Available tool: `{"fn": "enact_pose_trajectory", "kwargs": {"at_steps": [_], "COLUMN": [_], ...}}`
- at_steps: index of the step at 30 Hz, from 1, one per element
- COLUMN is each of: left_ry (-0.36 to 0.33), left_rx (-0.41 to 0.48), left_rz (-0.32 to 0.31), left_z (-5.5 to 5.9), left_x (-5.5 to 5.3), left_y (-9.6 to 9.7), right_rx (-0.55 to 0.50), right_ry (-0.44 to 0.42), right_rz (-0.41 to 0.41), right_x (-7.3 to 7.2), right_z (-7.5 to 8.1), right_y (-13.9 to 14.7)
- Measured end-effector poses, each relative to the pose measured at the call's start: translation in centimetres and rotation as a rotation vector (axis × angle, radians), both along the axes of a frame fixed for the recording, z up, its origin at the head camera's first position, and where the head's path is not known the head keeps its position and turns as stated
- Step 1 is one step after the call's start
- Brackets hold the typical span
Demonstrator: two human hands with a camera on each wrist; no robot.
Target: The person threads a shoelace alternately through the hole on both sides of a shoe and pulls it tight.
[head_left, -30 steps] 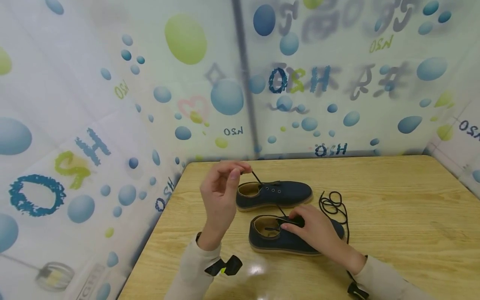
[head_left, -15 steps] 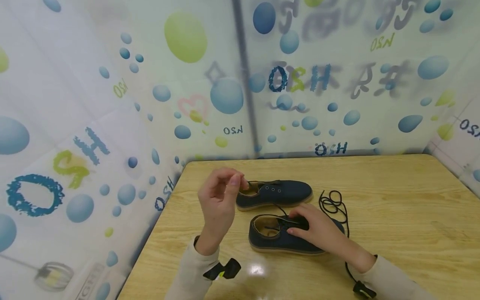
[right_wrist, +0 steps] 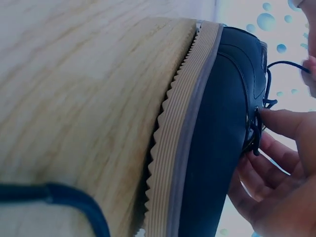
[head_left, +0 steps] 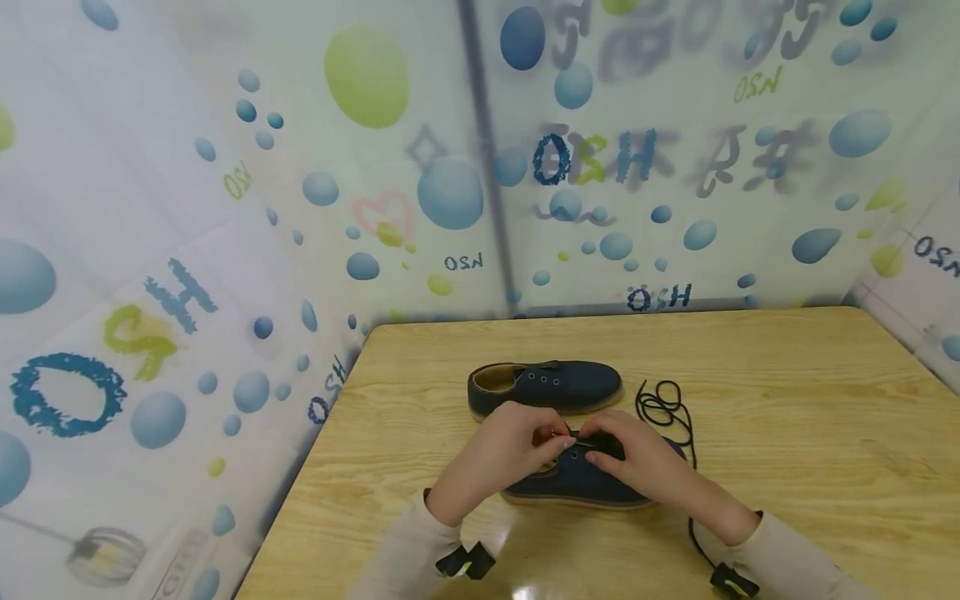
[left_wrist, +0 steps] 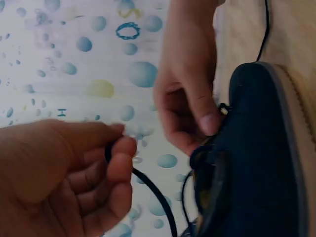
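Observation:
A dark blue shoe [head_left: 581,485] with a tan sole lies on the table in front of me, toe to the right. My left hand [head_left: 513,446] pinches a black shoelace [left_wrist: 157,193] between thumb and forefinger, above the shoe's opening. From those fingertips the lace runs in a curve down to the shoe. My right hand [head_left: 641,457] grips the shoe at its eyelet flaps; in the right wrist view the thumb presses beside an eyelet, with the other fingers on the far side. Both hands hide much of the lacing in the head view.
A second dark blue shoe [head_left: 581,385], with open eyelets, lies just behind the first. To the right, a loose black lace [head_left: 664,408] is coiled on the wooden table [head_left: 810,433], one strand running toward the right wrist. A patterned curtain [head_left: 675,208] stands behind the table.
My left hand has come down and right, from beside the far shoe to the near shoe's opening, still pinching the lace. The right hand has stayed at the eyelets.

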State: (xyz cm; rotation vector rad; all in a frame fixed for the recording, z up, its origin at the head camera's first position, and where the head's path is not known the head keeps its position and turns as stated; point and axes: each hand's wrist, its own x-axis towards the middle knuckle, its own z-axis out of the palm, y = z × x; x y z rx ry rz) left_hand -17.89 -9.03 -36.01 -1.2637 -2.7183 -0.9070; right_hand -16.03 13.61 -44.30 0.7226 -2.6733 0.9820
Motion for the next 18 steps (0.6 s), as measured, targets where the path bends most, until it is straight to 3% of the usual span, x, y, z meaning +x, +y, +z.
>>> {"fn": "enact_pose_trajectory", "kwargs": {"at_steps": [5, 10, 15, 18], "left_ry": [-0.055, 0.015, 0.126, 0.154], "left_rx": [-0.175, -0.351, -0.386, -0.354], "left_rz": [0.194, 0.344, 0.375, 0.345], "left_z": [-1.3, -2.0, -2.5, -2.6], "left_x": [0.0, 0.0, -0.1, -0.1], "left_y": [0.4, 0.8, 1.0, 1.1], "right_rx": [-0.006, -0.005, -0.007, -0.012], "right_ry": [-0.012, -0.020, -0.026, -0.027], "right_rz": [-0.008, -0.026, -0.037, -0.038], "right_x": [0.0, 0.0, -0.1, -0.1], "right_z": [0.0, 0.0, 0.0, 0.0], "right_y": [0.0, 0.0, -0.1, -0.1]}}
